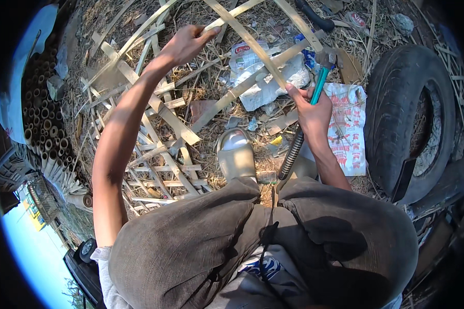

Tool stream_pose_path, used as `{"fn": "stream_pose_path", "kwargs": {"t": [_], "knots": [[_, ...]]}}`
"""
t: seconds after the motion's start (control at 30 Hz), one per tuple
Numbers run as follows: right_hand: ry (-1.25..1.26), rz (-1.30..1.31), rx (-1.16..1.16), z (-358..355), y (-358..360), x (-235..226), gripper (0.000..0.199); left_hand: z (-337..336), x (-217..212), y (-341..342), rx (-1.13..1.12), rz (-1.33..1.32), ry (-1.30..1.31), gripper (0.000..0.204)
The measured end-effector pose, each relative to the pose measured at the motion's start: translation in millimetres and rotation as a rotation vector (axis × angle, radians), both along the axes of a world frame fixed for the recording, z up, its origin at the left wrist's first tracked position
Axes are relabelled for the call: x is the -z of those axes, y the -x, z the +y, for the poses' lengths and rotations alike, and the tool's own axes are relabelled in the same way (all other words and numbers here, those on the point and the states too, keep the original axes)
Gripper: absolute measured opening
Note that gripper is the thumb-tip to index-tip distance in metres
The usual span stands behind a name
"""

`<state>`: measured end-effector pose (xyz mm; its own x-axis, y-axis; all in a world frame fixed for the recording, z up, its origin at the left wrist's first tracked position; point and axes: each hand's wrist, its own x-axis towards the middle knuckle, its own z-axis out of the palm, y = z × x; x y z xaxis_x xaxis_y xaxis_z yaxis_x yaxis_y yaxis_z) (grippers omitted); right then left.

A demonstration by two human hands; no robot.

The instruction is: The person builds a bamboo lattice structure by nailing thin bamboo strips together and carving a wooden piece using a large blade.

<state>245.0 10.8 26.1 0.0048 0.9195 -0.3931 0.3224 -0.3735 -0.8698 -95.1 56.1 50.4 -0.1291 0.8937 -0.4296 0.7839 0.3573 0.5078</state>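
My left hand is closed on a pale bamboo strip at the top of the view, the arm stretched far forward. My right hand is wrapped round a hammer with a teal shaft and a dark ribbed grip; its metal head points away from me. The thumb of that same hand presses on the lower end of a second bamboo strip. The two strips cross near the top edge. A wider slat lies slantwise beneath, between my hands.
A lattice of bamboo strips spreads at the left. At the right lie a tyre and a printed white sack. Stacked bamboo tubes stand far left. My sandalled foot rests amid straw and litter.
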Motion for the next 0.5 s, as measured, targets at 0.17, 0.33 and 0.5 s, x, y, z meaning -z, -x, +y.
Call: {"fn": "stream_pose_path", "kwargs": {"t": [0.17,0.33,0.5], "knots": [[-0.121,0.024,0.018,-6,-27,-15,0.043,1,36,36,0.055,0.037,0.066,0.081],[-0.221,-0.025,0.137,15,-61,-40,0.044,3,24,26,0.221,0.078,0.036,0.072],[-0.237,-0.334,0.080,43,-86,-33,0.051,7,9,15,0.301,0.107,-0.026,0.075]]}}
